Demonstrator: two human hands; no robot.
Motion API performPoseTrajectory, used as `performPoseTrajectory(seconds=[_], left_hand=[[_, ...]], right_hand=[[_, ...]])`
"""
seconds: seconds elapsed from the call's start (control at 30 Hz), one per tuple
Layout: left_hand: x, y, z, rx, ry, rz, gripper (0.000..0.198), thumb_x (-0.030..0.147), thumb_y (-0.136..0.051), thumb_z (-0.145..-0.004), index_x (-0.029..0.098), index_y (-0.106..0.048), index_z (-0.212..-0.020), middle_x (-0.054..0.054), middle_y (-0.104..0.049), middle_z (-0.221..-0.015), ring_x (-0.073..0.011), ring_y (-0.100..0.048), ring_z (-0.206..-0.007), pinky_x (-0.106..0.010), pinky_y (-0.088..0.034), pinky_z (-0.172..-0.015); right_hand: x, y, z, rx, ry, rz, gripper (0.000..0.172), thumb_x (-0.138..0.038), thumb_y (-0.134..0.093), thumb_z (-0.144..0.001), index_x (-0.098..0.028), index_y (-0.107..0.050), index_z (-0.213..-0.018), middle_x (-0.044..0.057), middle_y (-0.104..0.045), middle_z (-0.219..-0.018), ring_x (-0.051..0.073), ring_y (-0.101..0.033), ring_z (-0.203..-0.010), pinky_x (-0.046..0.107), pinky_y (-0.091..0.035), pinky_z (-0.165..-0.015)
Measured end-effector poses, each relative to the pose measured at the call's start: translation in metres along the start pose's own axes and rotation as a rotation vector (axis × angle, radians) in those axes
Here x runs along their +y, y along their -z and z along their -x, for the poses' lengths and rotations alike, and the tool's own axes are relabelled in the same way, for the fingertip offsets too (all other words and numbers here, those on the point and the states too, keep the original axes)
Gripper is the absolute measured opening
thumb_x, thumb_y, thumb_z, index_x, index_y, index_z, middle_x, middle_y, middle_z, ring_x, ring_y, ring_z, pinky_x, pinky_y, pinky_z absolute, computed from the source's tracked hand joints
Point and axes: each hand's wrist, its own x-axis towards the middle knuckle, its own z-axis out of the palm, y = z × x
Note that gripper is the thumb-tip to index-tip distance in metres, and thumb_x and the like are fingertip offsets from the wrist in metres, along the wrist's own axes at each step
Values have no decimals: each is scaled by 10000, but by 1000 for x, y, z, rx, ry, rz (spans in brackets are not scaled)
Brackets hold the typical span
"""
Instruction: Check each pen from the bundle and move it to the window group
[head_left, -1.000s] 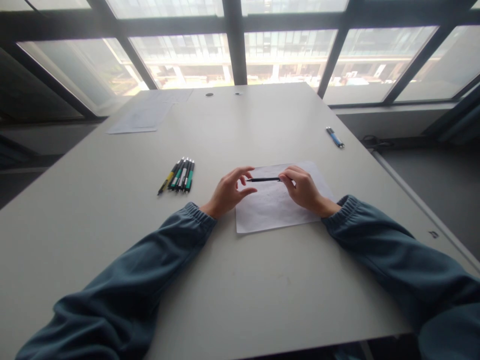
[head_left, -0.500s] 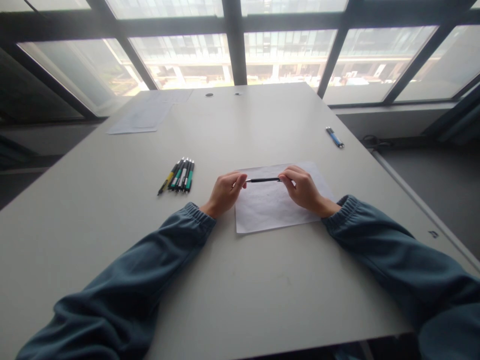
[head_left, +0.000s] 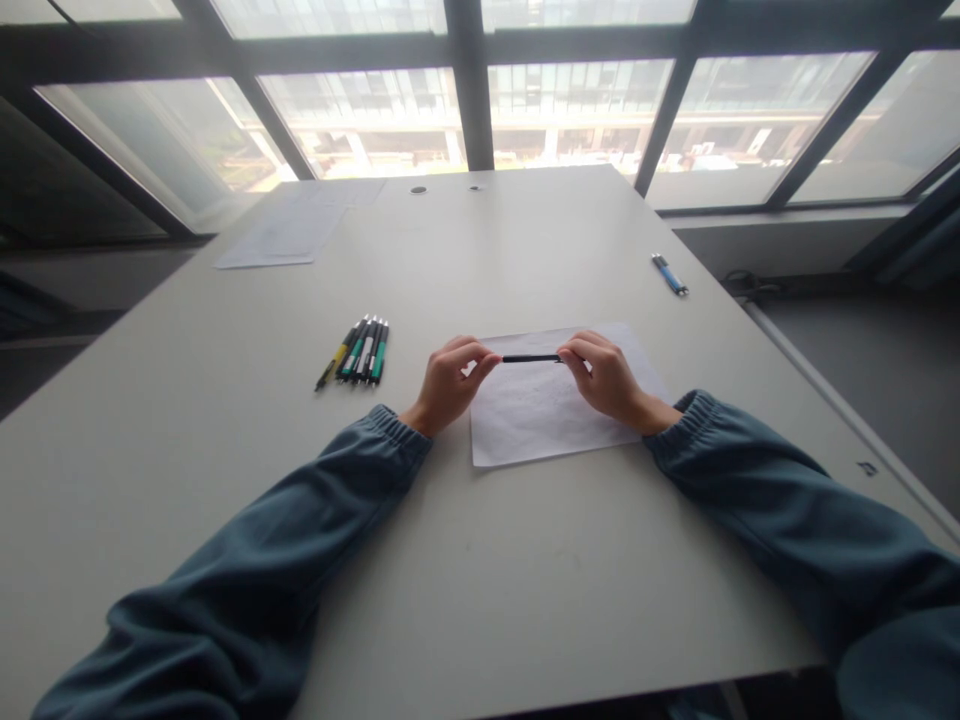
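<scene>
Both hands hold a dark pen (head_left: 530, 358) level above a sheet of white paper (head_left: 551, 425). Its left end is pinched between the thumb and fingertips of my left hand (head_left: 452, 380), which hide the tip. My right hand (head_left: 606, 378) is closed around the other end, so that end is mostly covered. The paper lies flat, partly beneath my right hand and wrist. To the left of my left hand, several pens (head_left: 361, 350) with green, black, white and yellow barrels lie side by side.
A white table (head_left: 465, 570) spans the view. On its right side lie blue pens (head_left: 669, 274) close together. Papers (head_left: 281, 225) rest at the back left. Beyond the far edge stand windows with dark frames (head_left: 469, 90).
The fingers of my left hand have shifted slightly right, onto the pen's left end, covering the light tip that showed before. My right hand has stayed in place.
</scene>
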Motion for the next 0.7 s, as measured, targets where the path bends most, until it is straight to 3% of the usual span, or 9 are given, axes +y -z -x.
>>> performPoseTrajectory(seconds=[0.33,0.47,0.57,0.7], left_hand=[[1,-1,-2,56,-93,-5,121,324,-716,-930,204,-729,-917,-43,-711,-873,-157,-617,-819,-264,-500,-635],[2,-1,-2,33,-85,-6,151,356,-709,-933,207,-718,-962,-50,-712,-907,-168,-626,-849,-278,-499,-650],[2,0,-3,-17,-44,4,292,445,-737,-899,202,-691,-1055,-51,-701,-939,-174,-623,-860,-288,-493,-672],[1,1,-2,-83,26,-6,359,520,-599,-973,191,-673,-851,-35,-642,-816,-176,-581,-808,-304,-473,-705]], right_hand=[[0,0,0,10,-8,3,346,-374,-459,-1049,-216,-654,-811,66,-639,-809,224,-593,-803,381,-466,-770],[0,1,-1,31,2,16,327,-358,-467,-1047,-213,-648,-816,65,-635,-806,223,-594,-802,379,-467,-764],[0,1,-1,44,8,16,321,-355,-471,-1046,-213,-648,-820,64,-635,-806,223,-594,-802,378,-468,-762],[-2,1,-1,40,21,-7,323,-370,-476,-1044,-217,-656,-823,61,-635,-802,221,-592,-798,378,-472,-759]])
